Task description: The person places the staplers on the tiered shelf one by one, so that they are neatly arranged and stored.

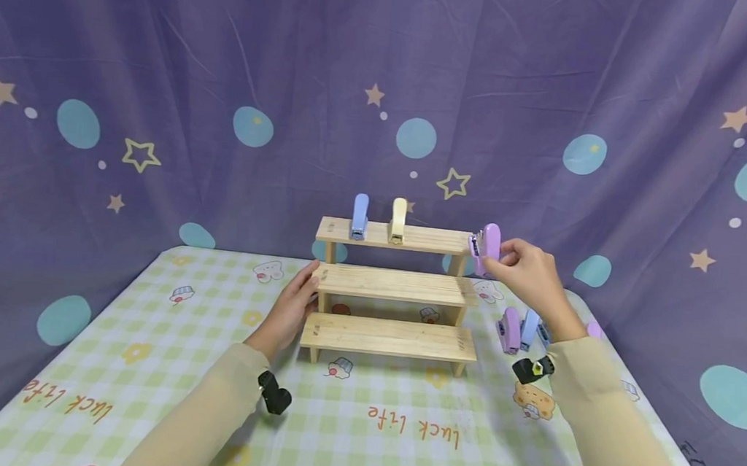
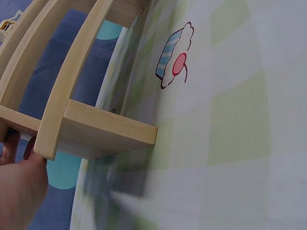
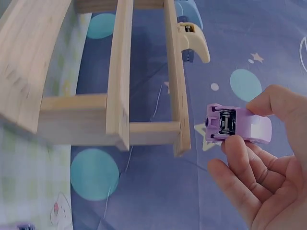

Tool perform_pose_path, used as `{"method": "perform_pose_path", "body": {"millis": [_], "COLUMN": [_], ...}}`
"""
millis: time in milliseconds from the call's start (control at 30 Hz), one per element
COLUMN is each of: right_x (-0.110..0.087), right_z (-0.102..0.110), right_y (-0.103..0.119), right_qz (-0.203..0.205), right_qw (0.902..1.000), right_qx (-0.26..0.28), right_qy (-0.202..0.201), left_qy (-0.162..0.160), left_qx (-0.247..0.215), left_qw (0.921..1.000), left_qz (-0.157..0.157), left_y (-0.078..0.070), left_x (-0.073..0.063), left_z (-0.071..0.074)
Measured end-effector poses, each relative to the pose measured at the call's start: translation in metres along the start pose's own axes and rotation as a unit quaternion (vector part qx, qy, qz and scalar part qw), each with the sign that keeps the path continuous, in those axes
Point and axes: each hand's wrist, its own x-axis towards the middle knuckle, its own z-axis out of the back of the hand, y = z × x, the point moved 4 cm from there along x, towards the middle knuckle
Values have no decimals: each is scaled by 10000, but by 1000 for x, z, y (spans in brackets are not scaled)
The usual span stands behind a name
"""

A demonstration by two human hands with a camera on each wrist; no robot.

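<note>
A three-tier wooden shelf (image 1: 392, 284) stands on the table. My left hand (image 1: 288, 313) grips its left end at the middle tier, with fingertips partly hidden behind the wood in the left wrist view. Beside the top tier's right end, my right hand (image 1: 531, 275) pinches a purple mini stapler (image 1: 491, 246) between thumb and fingers. From the right wrist view, this stapler is held apart from the top board. On the top tier stand a blue stapler (image 1: 359, 217), left of centre, and a cream stapler (image 1: 398, 222) near the middle.
Right of the shelf, several more staplers sit on the checked tablecloth (image 1: 195, 409): a purple stapler (image 1: 509, 330), a blue stapler (image 1: 528, 329) and others partly hidden by the right forearm. A purple patterned curtain (image 1: 180, 101) hangs behind the table.
</note>
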Motion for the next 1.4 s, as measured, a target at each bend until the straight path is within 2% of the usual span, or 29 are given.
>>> {"method": "perform_pose_path", "body": {"millis": [333,633,833,1167,1400], "right_x": [18,32,44,56,63], "right_z": [-22,-43,-51,-63,-64], "right_y": [14,23,30,38,38], "right_qz": [-115,-134,-292,-546,-583], "right_qw": [9991,9961,9952,9922,9927], "right_qx": [334,858,932,1108,1054], "right_qy": [226,173,-10,166,50], "left_qy": [-63,-209,-201,-203,-218], "left_qx": [199,207,285,322,312], "left_qw": [9996,9995,9993,9993,9993], "left_qz": [-172,-92,-95,-63,-66], "left_y": [6,7,6,8,8], "left_x": [2,3,2,4,4], "left_z": [1,3,4,3,3]}}
